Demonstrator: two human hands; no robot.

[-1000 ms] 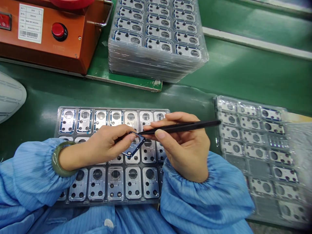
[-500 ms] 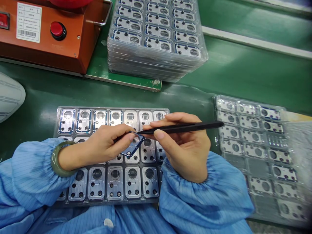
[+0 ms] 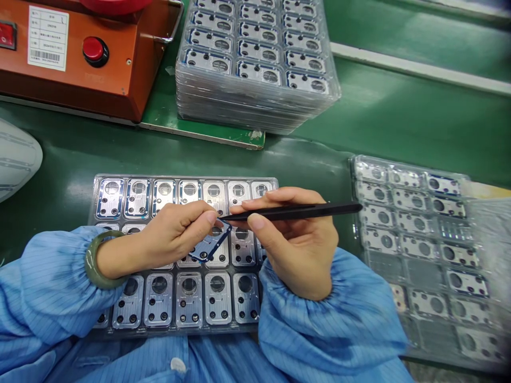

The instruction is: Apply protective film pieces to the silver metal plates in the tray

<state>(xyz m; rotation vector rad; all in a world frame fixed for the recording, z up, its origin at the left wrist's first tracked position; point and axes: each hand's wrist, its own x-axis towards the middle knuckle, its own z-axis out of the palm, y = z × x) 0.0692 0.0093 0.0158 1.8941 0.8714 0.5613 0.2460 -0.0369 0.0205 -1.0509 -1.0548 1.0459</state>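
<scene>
Between thumb and fingers, my left hand (image 3: 171, 236) pinches a small blue-edged metal plate (image 3: 211, 244), which is tilted above a clear tray (image 3: 96, 199). My right hand (image 3: 295, 239) grips black tweezers (image 3: 295, 211), held nearly level. The tweezer tips touch or nearly touch the plate's upper edge beside my left thumb; the exact contact is too small to tell. Rows of silver plates with round holes fill much of the tray below. Some plates in its back row have blue edges.
A tall stack of filled trays (image 3: 255, 101) stands at the back. An orange box (image 3: 83, 90) with a red button is at the back left. Another tray (image 3: 425, 271), with some bare pockets, lies at the right. A white rounded object (image 3: 18, 159) is at the left edge.
The held plate has tilted and shifted slightly down and left. My right hand and the tweezers have moved a little to the left.
</scene>
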